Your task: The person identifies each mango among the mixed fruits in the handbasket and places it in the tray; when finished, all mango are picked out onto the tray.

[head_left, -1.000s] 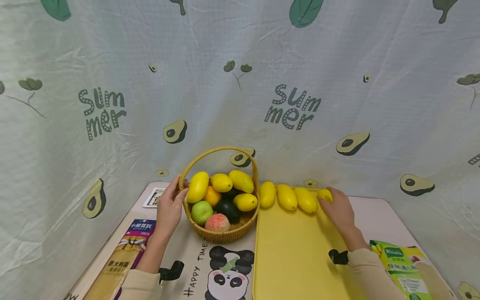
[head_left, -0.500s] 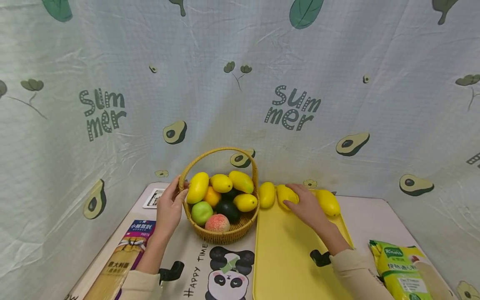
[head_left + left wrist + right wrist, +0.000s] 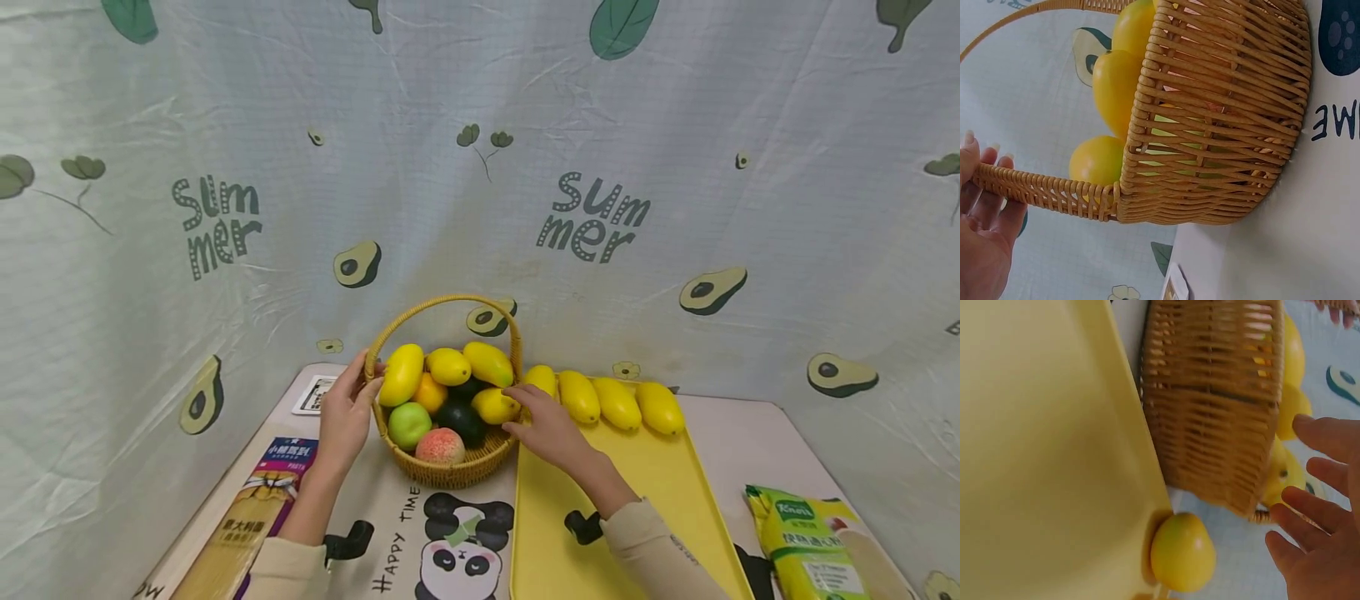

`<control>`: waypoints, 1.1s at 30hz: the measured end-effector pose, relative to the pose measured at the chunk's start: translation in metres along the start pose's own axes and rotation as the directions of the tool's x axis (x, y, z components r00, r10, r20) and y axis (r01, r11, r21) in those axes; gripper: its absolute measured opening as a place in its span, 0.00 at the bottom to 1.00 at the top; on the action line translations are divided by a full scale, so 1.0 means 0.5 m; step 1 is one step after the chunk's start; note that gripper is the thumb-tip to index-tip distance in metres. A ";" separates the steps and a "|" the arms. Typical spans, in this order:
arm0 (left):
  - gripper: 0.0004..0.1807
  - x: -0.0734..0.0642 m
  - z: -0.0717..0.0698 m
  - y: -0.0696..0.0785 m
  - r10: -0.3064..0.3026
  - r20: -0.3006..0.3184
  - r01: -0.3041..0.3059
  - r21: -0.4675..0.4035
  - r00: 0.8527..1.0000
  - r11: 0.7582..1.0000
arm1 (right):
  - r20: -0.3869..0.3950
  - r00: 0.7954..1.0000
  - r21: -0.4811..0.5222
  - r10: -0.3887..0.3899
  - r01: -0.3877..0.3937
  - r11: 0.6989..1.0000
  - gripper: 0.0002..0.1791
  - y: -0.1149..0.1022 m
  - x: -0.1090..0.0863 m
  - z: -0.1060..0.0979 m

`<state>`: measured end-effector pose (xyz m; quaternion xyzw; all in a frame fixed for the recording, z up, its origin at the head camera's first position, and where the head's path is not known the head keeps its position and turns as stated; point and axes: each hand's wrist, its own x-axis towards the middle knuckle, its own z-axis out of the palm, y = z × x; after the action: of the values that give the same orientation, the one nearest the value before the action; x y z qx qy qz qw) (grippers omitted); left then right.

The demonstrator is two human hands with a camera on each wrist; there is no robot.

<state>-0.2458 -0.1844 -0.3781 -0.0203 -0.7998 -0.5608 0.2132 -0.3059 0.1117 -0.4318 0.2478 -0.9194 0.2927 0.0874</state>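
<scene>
My left hand (image 3: 345,421) holds the side of the handle of a wicker basket (image 3: 453,475), thumb in front and fingers behind in the left wrist view. Inside are several yellow mangoes, a green apple (image 3: 409,426), a peach (image 3: 440,447), an orange (image 3: 430,393) and a dark avocado (image 3: 461,419). My right hand (image 3: 553,432) reaches over the basket's right rim, its fingertips right at the lowest mango (image 3: 492,407). The right wrist view shows those fingers spread and loosely bent. Several more mangoes (image 3: 618,403) lie in a row along the far end of a yellow tray (image 3: 637,508).
A pasta packet (image 3: 247,521) lies on the left of the table, with a small white card (image 3: 311,394) behind it. To the tray's right is a green and yellow Knorr packet (image 3: 806,542). A printed curtain (image 3: 450,208) hangs behind and at the sides.
My right hand has let go of the rightmost mango on the tray and moved left over the row to the basket. My left hand stays on the basket handle.
</scene>
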 end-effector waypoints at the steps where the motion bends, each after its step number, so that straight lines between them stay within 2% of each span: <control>1: 0.28 0.000 -0.001 0.002 -0.004 -0.002 0.004 0.001 1.000 1.000 | 0.002 1.000 -0.020 -0.008 0.008 1.000 0.28 -0.003 0.002 0.007; 7: 0.27 0.002 0.001 0.003 -0.007 -0.006 0.007 0.012 1.000 1.000 | -0.007 0.999 -0.110 -0.039 0.038 0.993 0.26 -0.012 0.014 0.028; 14: 0.28 0.021 0.007 -0.057 0.013 -0.021 -0.014 -0.015 1.000 1.000 | -0.019 1.000 -0.173 0.006 -0.009 0.985 0.28 -0.020 0.028 0.043; 19: 0.27 0.023 0.012 -0.078 0.039 -0.020 -0.039 -0.014 0.999 0.999 | -0.053 0.998 -0.180 0.031 -0.040 0.983 0.26 -0.018 0.030 0.056; 25: 0.27 0.020 0.014 -0.079 0.040 -0.025 -0.040 0.002 0.999 0.999 | -0.100 0.995 -0.169 -0.002 -0.015 0.985 0.25 -0.011 0.026 0.058; 29: 0.27 0.020 0.013 -0.078 0.045 -0.033 -0.045 -0.002 0.998 0.999 | -0.131 0.991 -0.190 -0.032 0.007 0.982 0.24 -0.018 0.024 0.045; 33: 0.27 0.023 0.012 -0.079 0.050 -0.035 -0.050 -0.007 0.998 0.999 | -0.143 0.990 -0.176 -0.020 -0.006 0.984 0.25 -0.031 0.017 0.024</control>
<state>-0.2691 -0.1961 -0.4106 -0.0316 -0.7931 -0.5586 0.2409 -0.3056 0.0906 -0.4311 0.2207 -0.9321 0.2269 0.1762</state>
